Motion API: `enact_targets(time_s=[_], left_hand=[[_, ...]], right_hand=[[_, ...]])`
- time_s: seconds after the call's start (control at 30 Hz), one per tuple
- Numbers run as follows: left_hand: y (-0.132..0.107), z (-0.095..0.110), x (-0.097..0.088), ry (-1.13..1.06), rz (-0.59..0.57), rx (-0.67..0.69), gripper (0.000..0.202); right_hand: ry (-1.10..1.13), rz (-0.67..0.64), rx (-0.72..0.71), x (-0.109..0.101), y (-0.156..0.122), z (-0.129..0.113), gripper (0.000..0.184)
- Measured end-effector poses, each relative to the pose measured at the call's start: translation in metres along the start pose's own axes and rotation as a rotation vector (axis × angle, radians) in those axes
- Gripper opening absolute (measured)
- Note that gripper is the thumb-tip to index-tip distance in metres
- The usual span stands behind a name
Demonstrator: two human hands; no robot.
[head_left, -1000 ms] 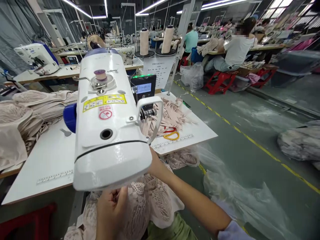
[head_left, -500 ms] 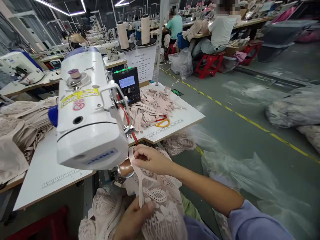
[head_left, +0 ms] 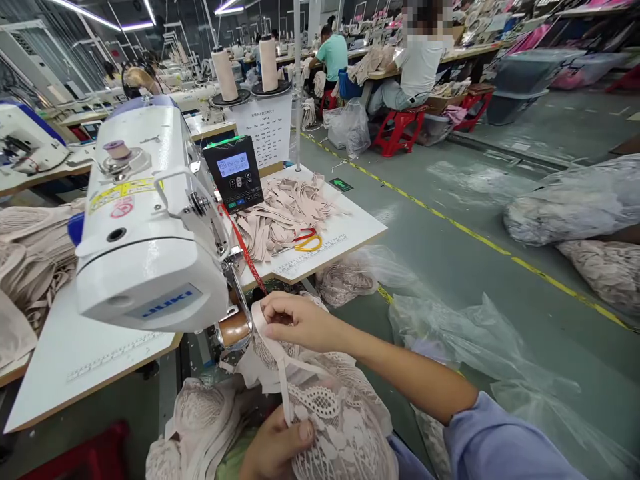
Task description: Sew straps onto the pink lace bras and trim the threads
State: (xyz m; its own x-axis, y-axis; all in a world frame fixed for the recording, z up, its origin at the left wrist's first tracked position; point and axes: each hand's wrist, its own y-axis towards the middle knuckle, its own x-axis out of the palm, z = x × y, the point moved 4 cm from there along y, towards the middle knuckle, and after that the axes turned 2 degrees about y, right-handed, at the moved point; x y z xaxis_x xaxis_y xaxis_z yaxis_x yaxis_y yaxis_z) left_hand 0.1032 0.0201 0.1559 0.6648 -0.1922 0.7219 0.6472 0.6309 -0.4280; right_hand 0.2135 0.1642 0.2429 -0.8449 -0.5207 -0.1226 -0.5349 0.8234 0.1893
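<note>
The right hand [head_left: 303, 323] is pinching the top of a pale strap [head_left: 266, 340] just beside the sewing machine [head_left: 145, 280]; its fingers are closing on the strap at their tips; the left hand [head_left: 280, 443] is sitting lower down, and its thumb and fingers are clamping on the edge of the lace cloth [head_left: 345, 427], where the strap is coming down to the thumb; the lace cloth is hanging under the right hand and lying over the person's lap, in front of the table [head_left: 363, 227]; more lace [head_left: 200, 413] is lying in a heap to the left of the left hand; a brown round part [head_left: 234, 330] is sticking out under the machine, near the right hand; a red strip [head_left: 247, 253] is running down to just above that hand; on the table a big pile of pale strips [head_left: 280, 213] is lying next to a black box with a lit screen [head_left: 235, 173]; scissors [head_left: 309, 241] with a red and yellow handle are resting at the front of the pile; two thread spools [head_left: 225, 75] are standing behind the box, above a sheet of paper [head_left: 263, 130]; clear plastic [head_left: 455, 340] is lying on the floor to the right.
</note>
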Motion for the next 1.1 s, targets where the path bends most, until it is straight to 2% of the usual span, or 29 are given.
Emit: enact_targets(time_s=[0.7,1.0,1.1], left_hand=[[0.001,0.0,0.001,0.037,-0.167,-0.015,0.084],[0.001,-0.004,-0.005,0.104,-0.16,-0.029,0.076],[0.014,-0.004,-0.019,0.237,-0.071,0.001,0.076]], right_hand=[[-0.015,-0.01,0.05,0.0,-0.005,0.002,0.015],[0.001,-0.004,0.062,-0.003,-0.005,0.001,0.014],[0.107,0.017,0.11,-0.001,-0.005,0.019,0.014]])
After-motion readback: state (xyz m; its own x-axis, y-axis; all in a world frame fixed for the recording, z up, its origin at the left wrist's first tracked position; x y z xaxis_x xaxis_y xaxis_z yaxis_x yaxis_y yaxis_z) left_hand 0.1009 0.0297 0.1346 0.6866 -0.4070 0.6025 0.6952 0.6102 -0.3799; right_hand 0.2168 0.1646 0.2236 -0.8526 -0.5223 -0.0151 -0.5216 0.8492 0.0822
